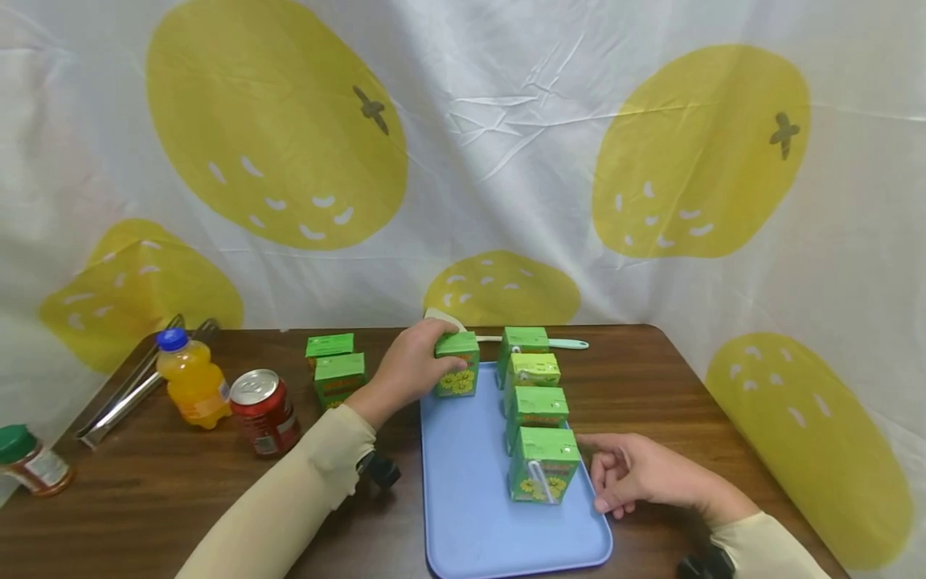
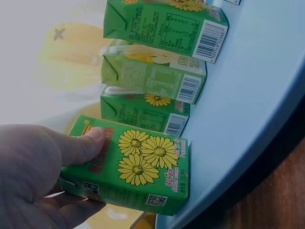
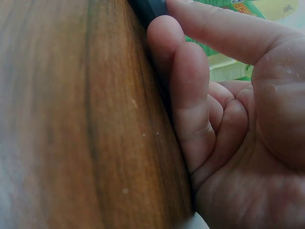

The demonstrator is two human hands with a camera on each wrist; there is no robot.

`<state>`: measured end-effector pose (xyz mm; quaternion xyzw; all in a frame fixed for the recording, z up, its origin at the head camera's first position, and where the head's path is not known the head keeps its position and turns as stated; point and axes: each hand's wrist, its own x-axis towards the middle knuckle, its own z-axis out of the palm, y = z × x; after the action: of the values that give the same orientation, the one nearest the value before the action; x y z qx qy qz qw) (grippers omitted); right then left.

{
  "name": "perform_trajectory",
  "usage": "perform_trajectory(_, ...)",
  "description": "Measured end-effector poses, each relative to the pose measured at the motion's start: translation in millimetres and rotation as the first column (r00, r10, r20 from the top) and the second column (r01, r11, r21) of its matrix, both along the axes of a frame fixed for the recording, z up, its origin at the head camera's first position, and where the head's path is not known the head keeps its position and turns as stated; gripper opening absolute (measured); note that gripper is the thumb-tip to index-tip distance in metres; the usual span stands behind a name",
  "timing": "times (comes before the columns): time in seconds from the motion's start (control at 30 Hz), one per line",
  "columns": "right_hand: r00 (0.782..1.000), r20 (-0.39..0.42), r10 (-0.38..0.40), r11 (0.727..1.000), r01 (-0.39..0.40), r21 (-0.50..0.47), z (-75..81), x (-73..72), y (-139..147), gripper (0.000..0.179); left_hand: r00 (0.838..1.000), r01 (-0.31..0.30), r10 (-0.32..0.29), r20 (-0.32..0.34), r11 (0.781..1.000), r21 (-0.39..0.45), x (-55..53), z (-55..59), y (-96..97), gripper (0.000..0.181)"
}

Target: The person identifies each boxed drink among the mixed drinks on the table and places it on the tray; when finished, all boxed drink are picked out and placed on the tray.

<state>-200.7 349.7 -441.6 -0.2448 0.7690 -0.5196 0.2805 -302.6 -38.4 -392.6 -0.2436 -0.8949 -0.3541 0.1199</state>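
Observation:
My left hand [image 1: 412, 362] grips a green drink carton [image 1: 456, 379] with yellow flowers on its front. It is at the far left corner of a blue tray [image 1: 466, 490]; in the left wrist view the carton's [image 2: 143, 162] base is right at the tray surface, thumb across the front. Along the tray's right side several similar cartons stand in a row, the nearest carton [image 1: 544, 466] with a straw on its face. My right hand [image 1: 644, 474] holds the tray's right rim, thumb at the edge and fingers [image 3: 190, 71] curled low beside the wooden table.
Left of the tray stand two more green cartons [image 1: 340, 378], a red can [image 1: 264, 414] and an orange drink bottle [image 1: 194, 382]. Metal tongs [image 1: 130, 402] and a green-capped jar [image 1: 32, 462] are farther left. Behind the tray lies a spatula [image 1: 567, 344], before a patterned curtain [image 1: 499, 185].

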Motion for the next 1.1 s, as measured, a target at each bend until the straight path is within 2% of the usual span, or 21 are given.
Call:
perform_trajectory(0.13,1.0,-0.005,0.003,1.0,-0.003,-0.001,0.3,0.5,0.7,0.097,1.0,-0.005,0.005,0.018,1.0,0.002,-2.6,-1.1,1.7,0.048)
perform_trajectory(0.63,1.0,-0.012,0.006,1.0,-0.006,0.006,2.8,1.5,-0.7,0.098,1.0,0.011,-0.011,0.013,1.0,0.0,-9.4,-2.1,4.9,0.053)
perform_trajectory(0.93,1.0,-0.008,0.011,1.0,-0.011,-0.013,2.2,1.0,0.8,0.096,1.0,0.017,-0.017,-0.004,1.0,-0.011,-10.1,-7.0,4.8,0.054)
perform_trajectory(1.1,1.0,-0.007,0.014,1.0,-0.014,-0.013,1.2,0.1,0.5,0.096,0.999,0.011,-0.014,-0.045,0.999,-0.053,-10.6,-7.3,3.4,0.054)
